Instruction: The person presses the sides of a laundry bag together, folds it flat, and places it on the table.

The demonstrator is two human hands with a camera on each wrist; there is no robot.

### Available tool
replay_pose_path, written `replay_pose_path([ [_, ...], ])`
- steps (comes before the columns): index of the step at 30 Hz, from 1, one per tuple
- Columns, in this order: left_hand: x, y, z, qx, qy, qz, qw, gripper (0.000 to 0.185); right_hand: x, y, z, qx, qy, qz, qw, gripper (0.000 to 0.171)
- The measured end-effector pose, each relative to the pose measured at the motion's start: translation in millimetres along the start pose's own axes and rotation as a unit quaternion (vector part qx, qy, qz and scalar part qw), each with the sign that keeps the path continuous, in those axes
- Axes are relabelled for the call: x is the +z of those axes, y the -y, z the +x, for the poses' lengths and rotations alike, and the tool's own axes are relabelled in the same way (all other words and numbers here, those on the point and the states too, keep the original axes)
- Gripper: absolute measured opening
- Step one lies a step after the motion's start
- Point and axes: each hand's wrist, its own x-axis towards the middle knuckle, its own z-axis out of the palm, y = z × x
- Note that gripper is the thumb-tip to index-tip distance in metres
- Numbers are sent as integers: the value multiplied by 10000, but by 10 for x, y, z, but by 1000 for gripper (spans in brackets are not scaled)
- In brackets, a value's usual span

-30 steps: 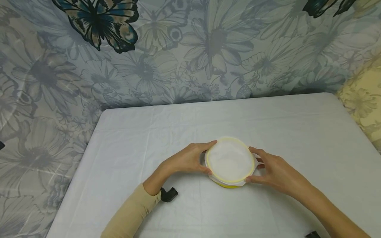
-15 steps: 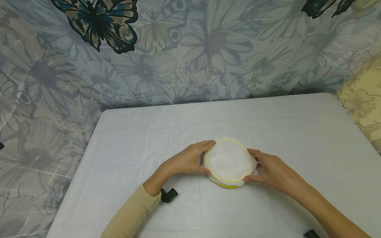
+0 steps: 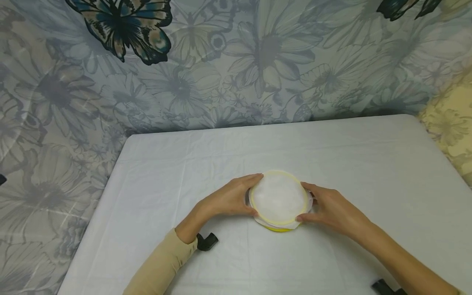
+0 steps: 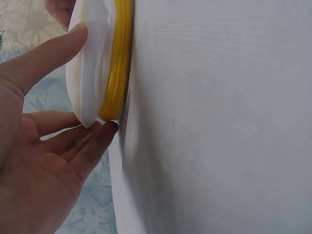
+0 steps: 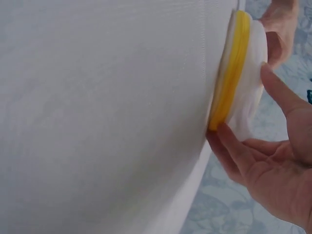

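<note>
A round white zip pouch (image 3: pixel 279 198) with a pale yellow ring on its top lies flat on the white-covered table. The wrist views show a bright yellow zipper band (image 4: pixel 117 73) around its lower side, with white fabric above. My left hand (image 3: pixel 230 197) grips its left side, thumb on the near rim, fingers at the far edge and lower side. On the opposite side my right hand (image 3: pixel 328 209) holds it, fingertips against the yellow band (image 5: pixel 231 73) and thumb on the upper rim. Whatever is inside the pouch is hidden.
The table (image 3: pixel 177 164) bears a white cloth with faint creases. Behind it hangs a floral curtain (image 3: pixel 221 82) with a dark butterfly (image 3: pixel 125 30). Black wrist devices (image 3: pixel 207 241) sit at both forearms, and a beige sleeve (image 3: pixel 162 262) covers the left one.
Both hands and the pouch between them have shifted slightly left. The right hand has come a little further in over the rim. Both hands keep hold throughout.
</note>
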Motion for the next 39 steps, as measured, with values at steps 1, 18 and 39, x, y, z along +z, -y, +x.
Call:
replay_pose_path([
  [1,0,-4,1,-19,6,11,10000,105,7,3,5,-10,-25,-50,10000,96],
  [18,90,-148,-77,213,75,1097,9937,94,101,4,-39,-1269,-5,-995,9869,95],
  [39,246,-287,-12,258,497,2617,9635,85,318,40,30,-1746,306,-2275,9575,83],
])
